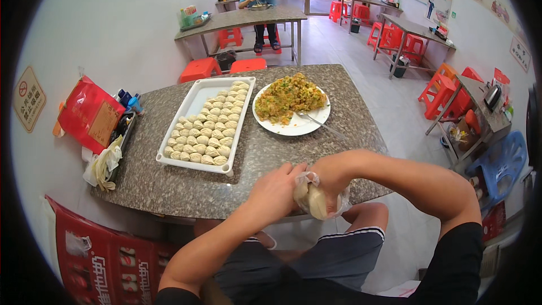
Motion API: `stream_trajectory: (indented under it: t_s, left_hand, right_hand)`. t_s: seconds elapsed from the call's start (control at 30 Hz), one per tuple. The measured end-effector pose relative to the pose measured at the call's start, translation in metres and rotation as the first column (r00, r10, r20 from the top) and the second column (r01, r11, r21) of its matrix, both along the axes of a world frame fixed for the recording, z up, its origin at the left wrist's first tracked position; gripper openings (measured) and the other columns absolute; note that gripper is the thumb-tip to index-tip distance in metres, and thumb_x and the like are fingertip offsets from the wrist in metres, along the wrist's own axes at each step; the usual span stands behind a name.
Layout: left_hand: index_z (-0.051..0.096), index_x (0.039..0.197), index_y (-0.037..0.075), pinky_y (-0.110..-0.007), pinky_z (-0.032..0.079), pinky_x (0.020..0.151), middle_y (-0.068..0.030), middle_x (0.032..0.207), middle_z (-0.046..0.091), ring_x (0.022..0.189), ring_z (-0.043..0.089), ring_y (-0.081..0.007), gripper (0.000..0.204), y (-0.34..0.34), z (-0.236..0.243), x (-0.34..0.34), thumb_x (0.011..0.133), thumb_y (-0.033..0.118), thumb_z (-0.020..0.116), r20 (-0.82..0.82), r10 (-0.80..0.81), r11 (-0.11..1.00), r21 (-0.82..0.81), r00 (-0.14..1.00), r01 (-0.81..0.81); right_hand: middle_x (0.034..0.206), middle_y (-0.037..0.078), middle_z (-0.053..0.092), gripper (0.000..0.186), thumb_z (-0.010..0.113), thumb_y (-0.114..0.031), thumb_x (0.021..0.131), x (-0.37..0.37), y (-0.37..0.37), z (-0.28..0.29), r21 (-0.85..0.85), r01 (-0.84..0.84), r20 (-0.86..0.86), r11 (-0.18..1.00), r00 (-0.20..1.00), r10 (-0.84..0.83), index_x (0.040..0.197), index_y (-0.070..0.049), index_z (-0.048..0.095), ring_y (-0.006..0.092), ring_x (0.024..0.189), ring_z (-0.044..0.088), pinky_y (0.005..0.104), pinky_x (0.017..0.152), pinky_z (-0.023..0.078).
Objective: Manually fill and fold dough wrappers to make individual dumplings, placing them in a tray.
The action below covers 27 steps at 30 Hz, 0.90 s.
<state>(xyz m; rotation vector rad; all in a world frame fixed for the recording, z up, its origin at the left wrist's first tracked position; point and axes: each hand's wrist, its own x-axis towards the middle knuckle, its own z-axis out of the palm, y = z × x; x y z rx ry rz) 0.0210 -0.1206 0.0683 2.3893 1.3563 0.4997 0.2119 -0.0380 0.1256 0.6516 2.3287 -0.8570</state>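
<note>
my right hand (pixel 332 176) is curled around a pale dough-like lump (pixel 317 201) in clear plastic (pixel 307 178), by the near edge of the table (pixel 186 192); how firmly my left hand (pixel 275 189) beside it grips, i can't make out. the thin film could slide or tear, dropping the lump. its long axis slants down toward my lap (pixel 344 254), lower end slightly rightward.
</note>
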Motion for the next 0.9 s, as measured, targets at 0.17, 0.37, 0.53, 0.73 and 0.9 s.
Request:
stream_trajectory:
  t_s: [0.17, 0.37, 0.53, 0.73, 0.9]
  left_hand:
    - [0.056, 0.145, 0.011, -0.047, 0.056, 0.095, -0.0170, 0.120, 0.065, 0.114, 0.067, -0.0396, 0.083, -0.002, 0.006, -0.002, 0.072, 0.021, 0.093, 0.021, -0.009, 1.000, -0.024, 1.000, 0.010]
    - [0.058, 0.143, 0.015, -0.050, 0.055, 0.096, -0.0164, 0.120, 0.065, 0.118, 0.066, -0.0399, 0.081, 0.000, 0.015, -0.011, 0.071, 0.021, 0.094, -0.045, 0.105, 0.983, -0.148, 0.993, -0.110]
    - [0.062, 0.129, 0.012, -0.049, 0.057, 0.095, -0.0131, 0.120, 0.064, 0.114, 0.066, -0.0393, 0.066, 0.002, 0.008, -0.003, 0.071, 0.021, 0.094, -0.075, 0.028, 0.999, 0.045, 0.997, -0.025]
    - [0.065, 0.122, 0.012, -0.048, 0.060, 0.087, -0.0112, 0.120, 0.063, 0.108, 0.068, -0.0366, 0.052, 0.000, 0.006, 0.006, 0.075, 0.015, 0.087, -0.223, 0.100, 0.995, 0.035, 0.970, -0.095]
    - [0.066, 0.121, 0.012, -0.048, 0.060, 0.085, -0.0111, 0.115, 0.064, 0.106, 0.068, -0.0367, 0.051, 0.001, 0.007, 0.009, 0.075, 0.017, 0.087, -0.278, 0.119, 0.991, 0.087, 0.953, -0.098]
  right_hand:
    - [0.109, 0.015, 0.079, 0.070, 0.098, -0.030, 0.063, -0.006, -0.005, 0.011, 0.071, -0.055, 0.072, 0.996, 0.996, 0.050, 0.126, -0.012, 0.076, 0.0328, 0.104, 0.075, 0.0427, 0.089, 0.056]
    - [0.118, 0.015, 0.063, 0.068, 0.093, -0.023, 0.068, 0.039, -0.022, -0.012, 0.507, 0.038, -0.378, 0.861, 0.907, 0.183, 0.127, -0.009, 0.063, 0.0383, 0.114, 0.065, 0.0491, 0.094, 0.055]
    - [0.120, 0.014, 0.064, 0.069, 0.093, -0.022, 0.068, 0.040, -0.027, -0.025, 0.488, 0.094, -0.399, 0.867, 0.908, 0.126, 0.128, -0.011, 0.062, 0.0380, 0.116, 0.065, 0.0481, 0.096, 0.055]
    - [0.137, 0.016, 0.060, 0.073, 0.094, -0.019, 0.065, 0.045, -0.030, -0.041, 0.494, 0.122, -0.498, 0.861, 0.852, 0.164, 0.131, -0.007, 0.063, 0.0383, 0.127, 0.061, 0.0474, 0.104, 0.054]
    - [0.142, 0.012, 0.060, 0.069, 0.100, -0.021, 0.067, 0.085, -0.038, -0.049, 0.072, 0.415, -0.873, 0.907, 0.466, -0.144, 0.126, -0.004, 0.068, 0.0296, 0.134, 0.060, 0.0416, 0.112, 0.049]
